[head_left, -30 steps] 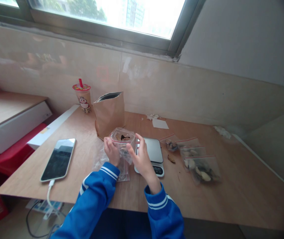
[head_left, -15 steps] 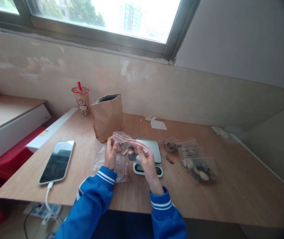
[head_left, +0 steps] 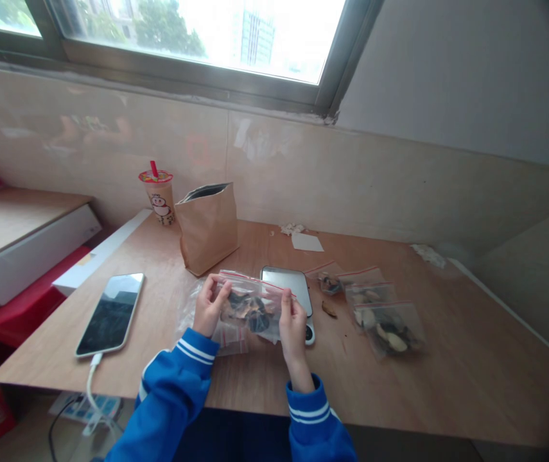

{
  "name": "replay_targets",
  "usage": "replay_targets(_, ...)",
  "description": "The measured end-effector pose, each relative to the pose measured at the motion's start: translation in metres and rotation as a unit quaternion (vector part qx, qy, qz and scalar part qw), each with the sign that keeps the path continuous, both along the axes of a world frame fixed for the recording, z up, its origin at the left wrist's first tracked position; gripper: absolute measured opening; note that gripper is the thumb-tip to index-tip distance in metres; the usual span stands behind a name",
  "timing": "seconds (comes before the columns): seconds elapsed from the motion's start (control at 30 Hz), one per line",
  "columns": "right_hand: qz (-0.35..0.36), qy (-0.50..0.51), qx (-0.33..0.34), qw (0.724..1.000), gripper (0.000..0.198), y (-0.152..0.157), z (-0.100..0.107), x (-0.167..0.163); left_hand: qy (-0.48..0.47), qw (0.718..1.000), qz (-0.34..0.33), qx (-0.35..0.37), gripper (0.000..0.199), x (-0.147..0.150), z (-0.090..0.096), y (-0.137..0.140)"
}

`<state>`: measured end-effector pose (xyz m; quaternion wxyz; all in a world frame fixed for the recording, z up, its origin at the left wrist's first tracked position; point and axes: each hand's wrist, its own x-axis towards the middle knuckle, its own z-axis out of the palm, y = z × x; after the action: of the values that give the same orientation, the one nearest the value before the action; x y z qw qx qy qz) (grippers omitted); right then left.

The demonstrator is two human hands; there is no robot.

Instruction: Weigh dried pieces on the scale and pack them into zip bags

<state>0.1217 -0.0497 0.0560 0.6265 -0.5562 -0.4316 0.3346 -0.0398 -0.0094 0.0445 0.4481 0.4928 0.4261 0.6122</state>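
Observation:
Between my two hands a clear zip-lock bag (head_left: 250,309) with a red seal line is stretched out, with dark and brown dried pieces inside. My left hand (head_left: 209,307) pinches its left upper corner. The right upper corner is pinched by my right hand (head_left: 293,324). Behind the bag lies a small kitchen scale (head_left: 289,285), its display mostly hidden by the bag and my right hand. Under the held bag and my left hand are more clear plastic bags (head_left: 188,305) on the table.
Several filled zip-lock bags (head_left: 393,330) lie to the right, near a loose dried piece (head_left: 329,310). A brown paper bag (head_left: 209,228) stands open behind, beside a drink cup (head_left: 159,197). A phone (head_left: 111,314) with a cable (head_left: 92,378) lies left. A white paper (head_left: 307,242) is at the back.
My hands have moved apart and the bag between them is now spread flatter and lower, facing me. It now covers the scale's display.

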Motion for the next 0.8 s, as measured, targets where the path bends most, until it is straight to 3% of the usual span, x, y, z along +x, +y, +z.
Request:
replay_targets(0.27, 0.041, -0.002, 0.005, 0.999, 0.052, 0.001, -0.015, 0.003, -0.035, 0.999, 0.026, -0.025, 0.039, 0.001, -0.025, 0.008)
replay_targets(0.57, -0.037, -0.031, 0.002, 0.999, 0.044, -0.006, -0.038, 0.013, -0.02, 0.998, 0.023, -0.057, 0.049, -0.005, -0.034, 0.008)
replay_targets(0.8, -0.026, -0.026, 0.012, 0.999, 0.043, -0.006, -0.043, 0.016, -0.019, 0.997, 0.029, -0.071, 0.05, -0.003, -0.044, 0.013)
